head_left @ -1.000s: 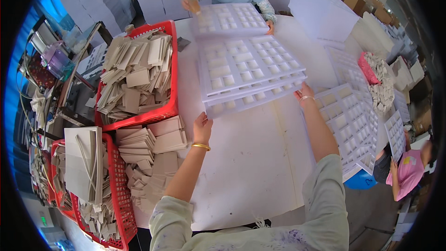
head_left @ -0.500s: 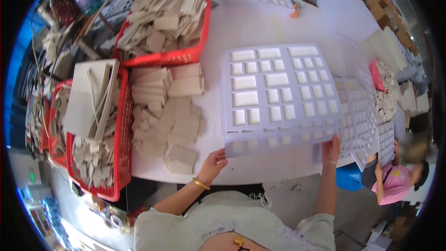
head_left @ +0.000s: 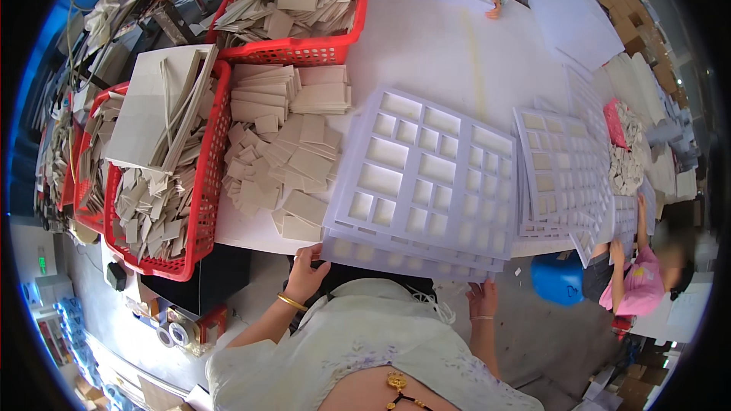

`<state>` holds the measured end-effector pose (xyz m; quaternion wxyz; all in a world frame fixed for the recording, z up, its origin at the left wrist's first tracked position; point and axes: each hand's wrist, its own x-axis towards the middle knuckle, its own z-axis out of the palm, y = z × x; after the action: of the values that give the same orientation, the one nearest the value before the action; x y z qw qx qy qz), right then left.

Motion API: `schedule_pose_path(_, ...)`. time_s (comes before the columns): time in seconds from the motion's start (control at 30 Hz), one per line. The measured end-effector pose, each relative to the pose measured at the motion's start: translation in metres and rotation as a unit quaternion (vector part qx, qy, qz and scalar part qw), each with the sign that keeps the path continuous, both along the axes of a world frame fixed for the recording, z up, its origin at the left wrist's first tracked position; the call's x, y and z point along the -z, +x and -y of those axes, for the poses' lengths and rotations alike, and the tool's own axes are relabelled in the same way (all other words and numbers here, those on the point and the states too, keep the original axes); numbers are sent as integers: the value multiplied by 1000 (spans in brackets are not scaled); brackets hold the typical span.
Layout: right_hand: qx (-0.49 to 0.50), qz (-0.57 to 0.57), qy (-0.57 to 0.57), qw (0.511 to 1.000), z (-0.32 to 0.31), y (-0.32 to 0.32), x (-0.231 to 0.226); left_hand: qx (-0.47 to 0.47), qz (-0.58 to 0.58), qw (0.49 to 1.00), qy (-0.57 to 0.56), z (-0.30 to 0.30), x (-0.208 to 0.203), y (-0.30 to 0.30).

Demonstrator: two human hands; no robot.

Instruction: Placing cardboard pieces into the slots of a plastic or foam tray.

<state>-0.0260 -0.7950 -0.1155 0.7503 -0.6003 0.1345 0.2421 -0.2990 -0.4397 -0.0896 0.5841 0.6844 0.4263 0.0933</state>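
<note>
Right in front of me lies a stack of white panels [head_left: 416, 161] with rows of rectangular cut-outs, its sheets fanned slightly out of line. The lowest white panel [head_left: 373, 257] sticks out toward me past the table's near edge. My left hand [head_left: 307, 270] pinches its near left corner, thumb and fingers together. My right hand [head_left: 481, 301] is at its near right corner, fingers partly hidden beneath the edge. Loose beige cardboard pieces [head_left: 293, 154] lie in piles left of the stack.
Red baskets [head_left: 204, 209] full of cardboard pieces stand along the left; another red basket [head_left: 304, 49] is at the far left. More cut-out panels [head_left: 552, 160] are piled to the right. A co-worker in pink [head_left: 638, 281] handles a panel at right; another person's hand [head_left: 495, 9] is across the table [head_left: 426, 46].
The panel stack has come nearer me and turned clockwise, its near edge now beyond the table edge. Both my hands moved toward my body and left with it.
</note>
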Motion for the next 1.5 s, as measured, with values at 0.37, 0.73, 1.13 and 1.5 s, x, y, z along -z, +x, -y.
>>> schedule_pose_path(0.37,-400,-131,-445,790,5,64,-54,71,28,997,-16,11,21,-10)
schedule_pose_path(0.73,-496,472,-302,663,-236,138,-151,46,35,996,72,-11,-24,11)
schedule_pose_path(1.13,-518,625,-376,448,-555,84,-74,-31,28,996,77,-19,-37,-5)
schedule_pose_path(1.5,-518,649,-401,388,-542,97,-95,0,22,995,95,-39,-41,19)
